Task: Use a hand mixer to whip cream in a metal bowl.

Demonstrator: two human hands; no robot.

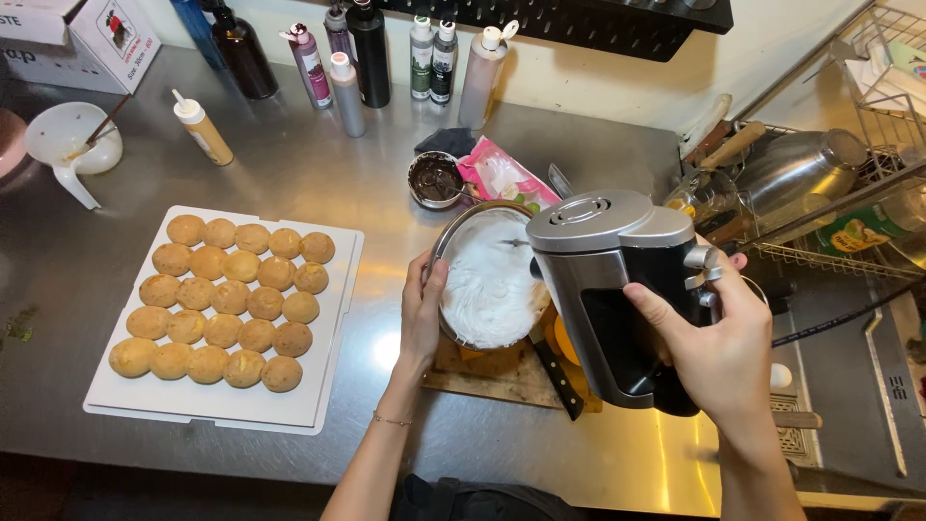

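Right hand (719, 352): wrapped around the handle of a silver and black hand mixer (617, 289), fingers curled over the top grip, holding it above the bowl.
Left hand (422, 314): flat against the left outer wall of the metal bowl (446, 236), fingers together and pressed to the rim, thumb on the near side.
Bowl: sits tilted on a wooden cutting board (482, 371) at the middle of the steel counter (289, 164); it is filled with stiff white cream (492, 280). The mixer body hides the bowl's right side, so the beaters cannot be seen.
Knife (558, 376): black handle, lying on the board just under the mixer, close to the bowl's near edge.
Left of the bowl: a white tray (328, 386) with rows of round golden puffs (227, 299), near the left hand but apart from it.
Behind the bowl: a small bowl of dark chocolate (436, 179) and a pink packet (502, 174), both just beside the far rim.
Back wall: a row of bottles (367, 53), and a small squeeze bottle (203, 128) standing alone further forward.
Far left: a white ladle-shaped cup (72, 145) with a stick in it, and a cardboard box (82, 39) in the corner.
Right: a wire dish rack (868, 193) with a steel pot (796, 174), crowding the space beside the right hand.
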